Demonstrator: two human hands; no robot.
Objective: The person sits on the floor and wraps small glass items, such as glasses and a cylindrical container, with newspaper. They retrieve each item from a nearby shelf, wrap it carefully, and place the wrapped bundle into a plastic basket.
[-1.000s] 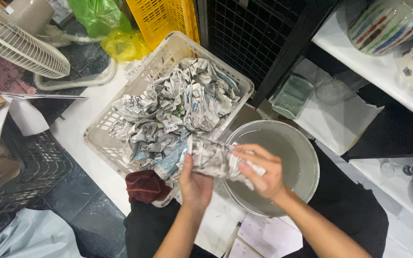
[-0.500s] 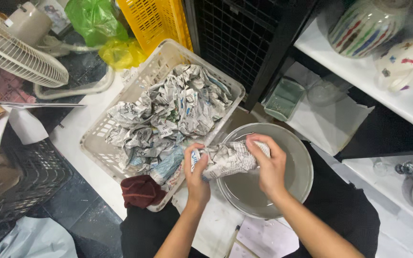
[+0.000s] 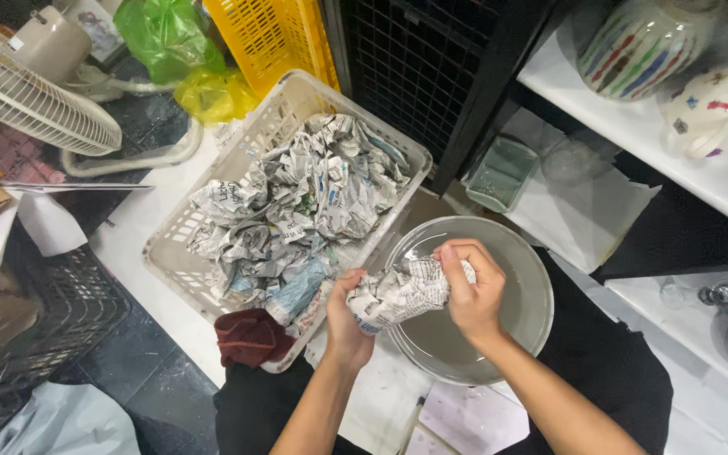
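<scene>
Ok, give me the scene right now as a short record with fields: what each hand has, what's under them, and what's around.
left hand: left hand grips the near end of a crumpled newspaper bundle
right hand: right hand closed over the far end of the same bundle
under the hands: round grey plate, bundle held above its left part
left of the plate: white plastic basket full of crumpled newspaper
by the basket's near corner: dark red cloth
shelf at right: striped ceramic pot, white spotted pot
far left: fan
</scene>
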